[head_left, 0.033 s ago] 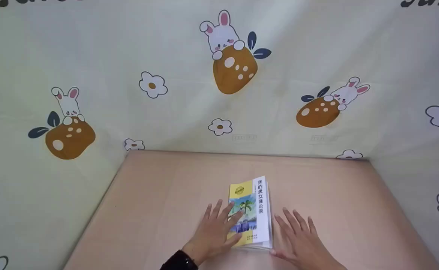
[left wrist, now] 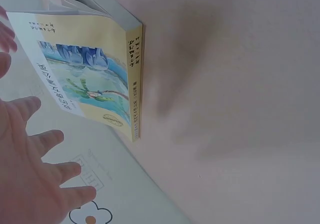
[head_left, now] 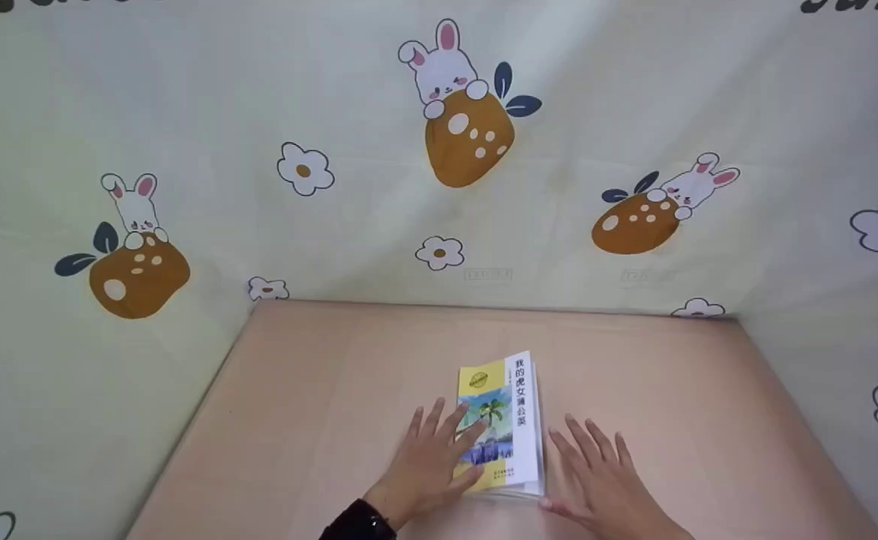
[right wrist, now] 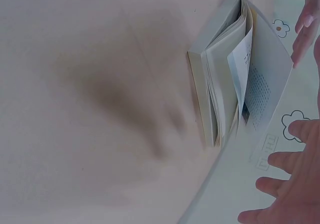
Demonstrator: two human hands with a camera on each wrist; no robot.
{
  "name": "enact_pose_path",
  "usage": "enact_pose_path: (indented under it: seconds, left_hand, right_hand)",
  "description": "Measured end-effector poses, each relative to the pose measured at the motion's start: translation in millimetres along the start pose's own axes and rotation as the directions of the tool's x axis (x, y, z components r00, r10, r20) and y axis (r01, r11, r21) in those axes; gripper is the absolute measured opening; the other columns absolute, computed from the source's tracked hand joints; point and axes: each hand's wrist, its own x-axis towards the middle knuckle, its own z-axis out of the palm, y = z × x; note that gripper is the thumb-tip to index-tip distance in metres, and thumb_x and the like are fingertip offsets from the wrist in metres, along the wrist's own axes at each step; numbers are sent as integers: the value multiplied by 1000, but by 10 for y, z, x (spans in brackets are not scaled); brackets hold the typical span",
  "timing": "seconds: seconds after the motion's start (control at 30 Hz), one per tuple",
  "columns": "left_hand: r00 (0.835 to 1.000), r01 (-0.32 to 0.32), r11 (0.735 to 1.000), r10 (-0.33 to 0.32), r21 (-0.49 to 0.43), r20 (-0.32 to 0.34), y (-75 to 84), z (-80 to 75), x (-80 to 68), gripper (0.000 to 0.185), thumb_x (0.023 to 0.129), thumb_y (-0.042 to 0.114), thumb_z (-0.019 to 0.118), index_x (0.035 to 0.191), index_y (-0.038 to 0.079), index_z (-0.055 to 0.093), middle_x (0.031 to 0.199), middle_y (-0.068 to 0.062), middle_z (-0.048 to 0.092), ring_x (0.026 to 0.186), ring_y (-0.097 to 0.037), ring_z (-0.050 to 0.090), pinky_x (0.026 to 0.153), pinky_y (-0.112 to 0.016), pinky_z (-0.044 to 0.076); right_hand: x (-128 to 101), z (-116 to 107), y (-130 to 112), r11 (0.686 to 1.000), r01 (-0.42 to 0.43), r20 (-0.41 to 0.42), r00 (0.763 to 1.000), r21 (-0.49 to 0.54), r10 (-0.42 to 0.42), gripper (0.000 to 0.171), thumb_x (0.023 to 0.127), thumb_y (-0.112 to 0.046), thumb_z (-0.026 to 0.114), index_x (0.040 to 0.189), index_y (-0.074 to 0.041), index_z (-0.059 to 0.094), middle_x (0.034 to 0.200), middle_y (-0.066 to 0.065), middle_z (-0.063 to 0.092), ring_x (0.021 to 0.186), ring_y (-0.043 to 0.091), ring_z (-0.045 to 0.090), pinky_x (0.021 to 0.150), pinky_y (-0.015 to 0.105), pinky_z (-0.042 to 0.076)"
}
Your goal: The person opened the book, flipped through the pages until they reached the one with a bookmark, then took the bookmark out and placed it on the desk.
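On the left, your left hand [head_left: 431,454], a black band [head_left: 360,520] at its wrist, spreads its fingers over the cover, gripping nothing; I cannot tell whether they touch. Between your hands, the paperback book [head_left: 503,431] sits on the smooth, pinkish tabletop [head_left: 334,390], its flat yellow spine leftward, its bowed cover raised off thin pages. Your right hand [head_left: 607,480], fingers apart and gripless, is just beside the lifted edge. You seem poised around the book; moving that flexible cover calls for light fingertips.
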Motion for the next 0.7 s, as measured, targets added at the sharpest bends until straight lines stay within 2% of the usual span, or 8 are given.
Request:
enact_pose_path:
  seconds: [0.2,0.47,0.7]
  left_hand:
    - [1000,7,1000,-7,-24,-7,13,33,13,60,92,62,29,144,32,34,154,-3,26,141,-35,20,111,-57,19]
    - [1000,4,999,-4,-40,-18,50,75,-3,74,85,72,32,145,29,32,154,-4,25,141,-36,20,111,-57,21]
    - [1000,-1,998,0,-61,-20,144,148,2,77,85,73,33,146,28,29,153,-6,26,139,-38,25,108,-54,30]
  right_hand:
    - [14,-5,-7,997,-59,87,995,54,54,89,76,-75,47,142,-15,38,150,13,31,137,40,25,105,68,17]
    - [27,39,-31,997,-48,55,997,53,45,86,78,-69,52,142,-13,38,149,15,32,135,42,28,104,66,21]
    - [40,111,-58,987,-106,51,994,124,100,80,81,-64,53,141,-13,39,148,17,34,133,43,31,104,65,24]
